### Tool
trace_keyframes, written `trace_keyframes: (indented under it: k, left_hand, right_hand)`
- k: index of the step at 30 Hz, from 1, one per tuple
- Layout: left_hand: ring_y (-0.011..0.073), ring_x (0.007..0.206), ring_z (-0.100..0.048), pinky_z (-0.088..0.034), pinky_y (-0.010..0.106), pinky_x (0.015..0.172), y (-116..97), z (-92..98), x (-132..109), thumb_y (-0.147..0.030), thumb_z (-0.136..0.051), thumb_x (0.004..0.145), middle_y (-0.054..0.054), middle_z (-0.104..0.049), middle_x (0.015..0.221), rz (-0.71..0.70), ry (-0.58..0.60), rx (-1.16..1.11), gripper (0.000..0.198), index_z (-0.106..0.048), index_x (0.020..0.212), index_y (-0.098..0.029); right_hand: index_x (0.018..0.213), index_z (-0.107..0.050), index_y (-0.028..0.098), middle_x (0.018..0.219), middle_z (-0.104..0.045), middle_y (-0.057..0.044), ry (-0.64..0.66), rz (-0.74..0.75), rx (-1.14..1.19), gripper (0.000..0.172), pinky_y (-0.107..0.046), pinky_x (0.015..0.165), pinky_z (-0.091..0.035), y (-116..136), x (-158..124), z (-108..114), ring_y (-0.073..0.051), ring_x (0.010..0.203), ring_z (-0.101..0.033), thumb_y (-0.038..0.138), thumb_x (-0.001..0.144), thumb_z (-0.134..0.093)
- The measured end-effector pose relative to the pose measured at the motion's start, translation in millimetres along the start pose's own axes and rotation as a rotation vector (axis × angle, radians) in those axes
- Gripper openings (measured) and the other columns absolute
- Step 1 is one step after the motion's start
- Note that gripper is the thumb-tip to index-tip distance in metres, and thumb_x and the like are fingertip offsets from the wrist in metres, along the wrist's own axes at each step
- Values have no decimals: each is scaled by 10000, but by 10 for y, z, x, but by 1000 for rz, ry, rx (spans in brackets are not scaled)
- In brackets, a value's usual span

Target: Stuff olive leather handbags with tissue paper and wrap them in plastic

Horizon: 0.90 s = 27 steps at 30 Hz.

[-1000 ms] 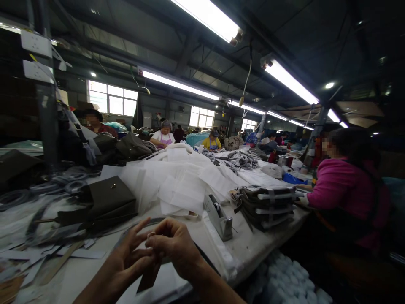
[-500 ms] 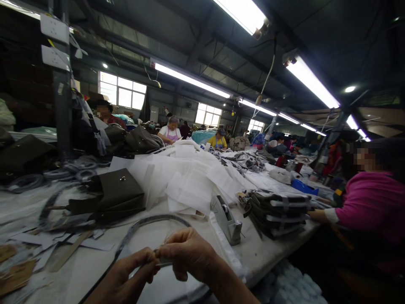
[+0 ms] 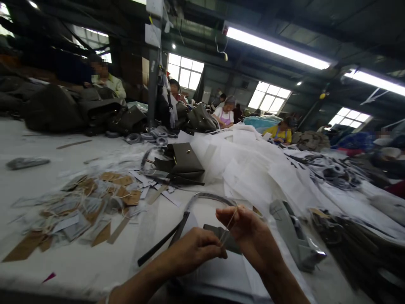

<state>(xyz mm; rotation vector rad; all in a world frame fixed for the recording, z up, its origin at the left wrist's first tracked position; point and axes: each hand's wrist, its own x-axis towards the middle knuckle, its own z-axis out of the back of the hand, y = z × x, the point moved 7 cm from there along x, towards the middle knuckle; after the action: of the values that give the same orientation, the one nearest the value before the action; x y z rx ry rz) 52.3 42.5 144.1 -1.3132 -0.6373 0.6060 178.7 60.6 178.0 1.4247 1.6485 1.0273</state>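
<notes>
A thin pale string (image 3: pixel 228 228) runs taut between my hands, low in the middle of the view. My left hand (image 3: pixel 199 249) pinches its lower end with fingers curled. At the upper end, my right hand (image 3: pixel 253 236) holds the string near its fingertips. Beneath both hands lies a bag (image 3: pixel 221 274) with pale wrapping over part of it and a dark grey flap, partly hidden by my hands. Its wrapped handle (image 3: pixel 205 196) arches up behind them, and a dark strap (image 3: pixel 164 240) sticks out to the left.
Left of my hands lies a heap of brown and white tags (image 3: pixel 104 198) with strings. A grey tape dispenser (image 3: pixel 295 236) stands at right, beside dark stacked bags (image 3: pixel 357 249). Behind are a dark handbag (image 3: pixel 186 158) and piled white sheets (image 3: pixel 253 156). Several co-workers sit farther back.
The view has swung left, bringing the tag heap into sight. My hands, close together before, have drawn apart with the string stretched between them. My right hand's fingers are straighter.
</notes>
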Motion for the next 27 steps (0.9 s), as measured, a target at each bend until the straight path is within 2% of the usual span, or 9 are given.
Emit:
trace_keyframes:
  k: [3,5,8,10,12,15,18,21,27]
  left_hand:
    - [188,975,-640,-459,250,871,9,158,18,-334,-530,902,34,-720,1042,-64,34,-34,296,-712,1077,-179]
    - [193,1013,-637,-457,266,908,70,461,69,-374,-445,947,52,-710,1083,-35,-95,74,348,-683,1104,-175]
    - [220,1017,-647,-453,310,917,358,1020,114,-329,-348,963,93,-710,1071,275,-373,521,362,-671,1010,-172]
    - [278,1011,-653,-452,373,897,588,1222,143,-265,-378,921,139,-713,1041,433,-390,767,308,-668,940,-164]
    - [328,946,-670,-461,418,840,842,1275,219,-226,-384,888,179,-718,945,426,-325,809,297,-670,869,-149]
    - [291,967,-674,-476,360,826,1232,1339,322,-259,-384,870,121,-724,1005,355,-310,716,298,-673,913,-201]
    - [247,925,-669,-489,290,826,1414,1343,407,-329,-456,817,44,-726,901,179,-266,498,233,-672,827,-240]
    - [250,906,-657,-507,284,824,1374,1351,424,-392,-528,751,27,-710,873,77,-276,358,193,-650,763,-244]
    - [264,912,-672,-508,302,833,1273,1355,462,-425,-520,712,40,-716,943,146,-333,341,241,-634,846,-260]
  right_hand:
    - [671,-620,186,680,-636,16,8,-76,38,304,-236,547,-482,-56,141,-35,-99,524,-557,454,774,-722]
    - [721,-607,181,605,-589,42,-27,-48,-169,335,-182,401,-340,-21,296,0,-53,390,-423,496,798,-688]
    - [783,-607,171,534,-551,51,-43,-102,-772,267,-169,352,-242,-56,582,29,-50,345,-370,419,874,-565]
    - [755,-606,170,517,-554,43,46,-255,-1162,195,-174,350,-259,-228,760,5,-61,342,-381,278,870,-491]
    - [649,-600,172,483,-557,30,132,-397,-1286,181,-189,366,-317,-455,929,-24,-84,350,-431,184,806,-512]
    - [485,-555,174,394,-517,21,224,-614,-1328,253,-219,383,-361,-857,1182,-13,-117,343,-458,112,728,-590]
    - [469,-564,169,390,-528,22,346,-789,-1258,265,-207,399,-384,-1244,1342,5,-114,350,-470,79,717,-597]
    - [503,-538,171,394,-511,49,421,-860,-1131,271,-179,429,-410,-1480,1399,19,-93,356,-478,87,759,-557]
    - [589,-531,163,420,-541,43,490,-958,-889,246,-196,470,-459,-1682,1406,113,-106,366,-524,65,812,-495]
